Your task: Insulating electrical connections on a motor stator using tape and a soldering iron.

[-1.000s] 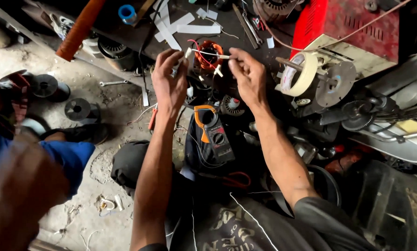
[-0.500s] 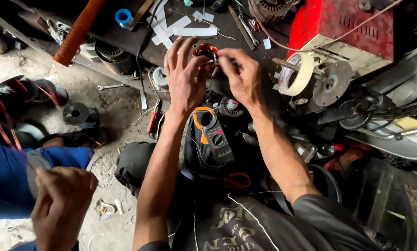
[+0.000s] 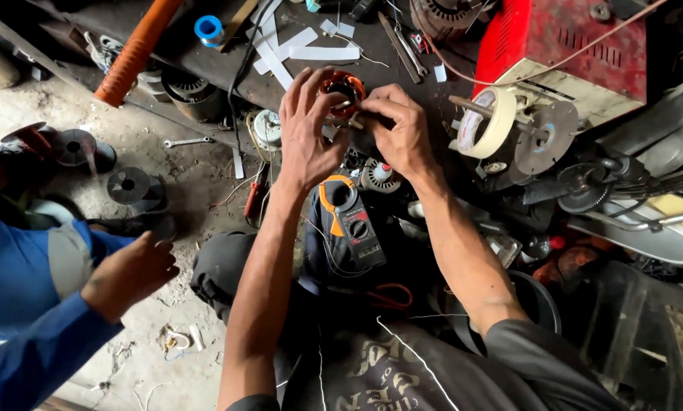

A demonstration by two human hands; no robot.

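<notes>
A small motor stator with copper-red windings (image 3: 344, 85) lies on the dark workbench in front of me. My left hand (image 3: 309, 131) cups it from the left, fingers spread over its rim. At its right side my right hand (image 3: 399, 129) pinches a thin wire or tool tip against the winding. Below both hands an orange and black clamp meter (image 3: 351, 219) rests on my lap.
A roll of tape (image 3: 485, 122) sits on a spindle beside a red machine (image 3: 570, 47) at the right. White paper strips (image 3: 300, 47) and an orange pipe (image 3: 134, 55) lie at the bench's back. Another person's hand in a blue sleeve (image 3: 128, 275) is at the lower left.
Both my hands have closed in on the stator and now work tighter together. The other person's hand at the left has risen and moved right.
</notes>
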